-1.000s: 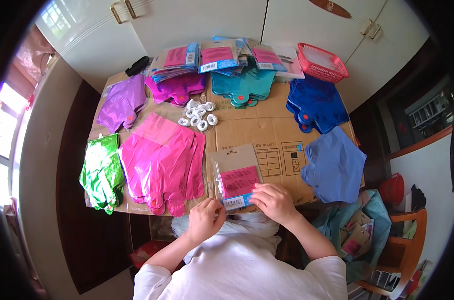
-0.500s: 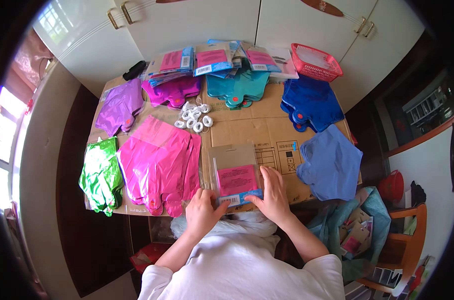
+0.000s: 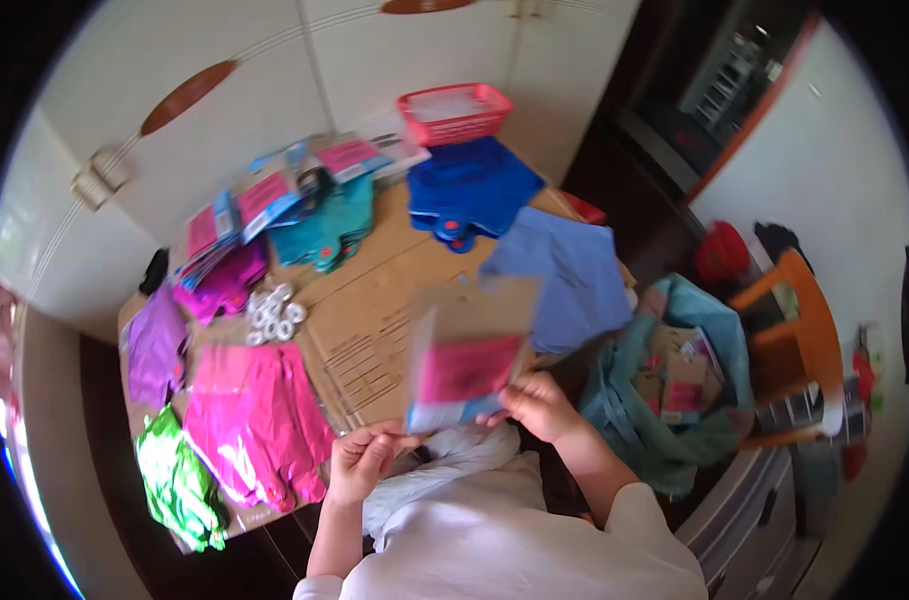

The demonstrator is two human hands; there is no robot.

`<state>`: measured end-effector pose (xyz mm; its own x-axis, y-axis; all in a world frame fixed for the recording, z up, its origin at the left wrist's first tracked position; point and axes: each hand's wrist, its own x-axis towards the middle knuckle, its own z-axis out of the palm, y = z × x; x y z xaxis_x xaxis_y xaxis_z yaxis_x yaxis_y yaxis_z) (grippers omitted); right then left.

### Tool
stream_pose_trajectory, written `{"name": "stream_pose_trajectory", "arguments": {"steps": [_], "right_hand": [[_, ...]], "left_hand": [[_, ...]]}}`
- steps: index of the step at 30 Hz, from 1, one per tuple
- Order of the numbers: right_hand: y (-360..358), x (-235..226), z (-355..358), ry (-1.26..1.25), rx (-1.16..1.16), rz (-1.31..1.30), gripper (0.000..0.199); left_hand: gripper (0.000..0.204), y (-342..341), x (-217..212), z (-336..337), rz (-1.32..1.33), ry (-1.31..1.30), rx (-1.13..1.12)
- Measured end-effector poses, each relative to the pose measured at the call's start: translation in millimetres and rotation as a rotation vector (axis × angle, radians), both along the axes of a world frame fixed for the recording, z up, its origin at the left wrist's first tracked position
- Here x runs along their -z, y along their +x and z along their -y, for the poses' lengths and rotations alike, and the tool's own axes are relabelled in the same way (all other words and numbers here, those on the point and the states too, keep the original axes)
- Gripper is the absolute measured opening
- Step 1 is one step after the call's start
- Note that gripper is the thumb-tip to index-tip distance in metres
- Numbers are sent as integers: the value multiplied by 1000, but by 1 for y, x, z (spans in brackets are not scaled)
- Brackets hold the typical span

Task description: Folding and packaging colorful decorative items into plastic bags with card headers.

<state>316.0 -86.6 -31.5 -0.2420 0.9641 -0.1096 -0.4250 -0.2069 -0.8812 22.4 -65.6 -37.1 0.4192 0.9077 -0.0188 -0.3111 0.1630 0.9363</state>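
Observation:
A flat clear packet (image 3: 471, 364) with a brown card, a pink panel and a blue lower strip is raised above the table's near edge, tilted and smeared by motion. My right hand (image 3: 542, 406) pinches its lower right corner between thumb and fingers. At the lower left corner, the closed fingers of my left hand (image 3: 364, 462) meet the packet's edge. Left of my hands lies a stack of shiny pink foil pieces (image 3: 259, 420). A pale blue foil stack (image 3: 564, 275) rests beyond my right hand.
Cardboard (image 3: 364, 330) covers the table. White ribbon rolls (image 3: 274, 315), more packets (image 3: 264, 200), green foil (image 3: 174, 480), dark blue foil (image 3: 469, 190) and a pink basket (image 3: 454, 115) stand on it. To the right are a teal bag (image 3: 619, 410) holding packets and a wooden chair (image 3: 804, 340).
The packet has been lifted off the table and tilted, with both hands at its lower corners. My view has swung right, toward the teal bag.

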Motion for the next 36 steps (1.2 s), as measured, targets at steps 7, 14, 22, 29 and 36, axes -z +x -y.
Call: {"name": "stream_pose_trajectory", "arguments": {"steps": [7, 14, 22, 29, 36], "right_hand": [[103, 48, 39, 186, 1274, -605, 37], [25, 32, -1, 5, 879, -66, 26], [-190, -40, -123, 1020, -246, 761, 44], [-285, -8, -218, 1620, -130, 1275, 27], [-300, -64, -119, 1844, -58, 1036, 16]], "left_hand": [[33, -9, -3, -13, 77, 92, -15], [38, -56, -23, 20, -519, 345, -55], [10, -163, -28, 137, -442, -100, -326], [27, -232, 129, 211, -1290, -418, -958], [67, -193, 64, 190, -788, -143, -1043]]}}
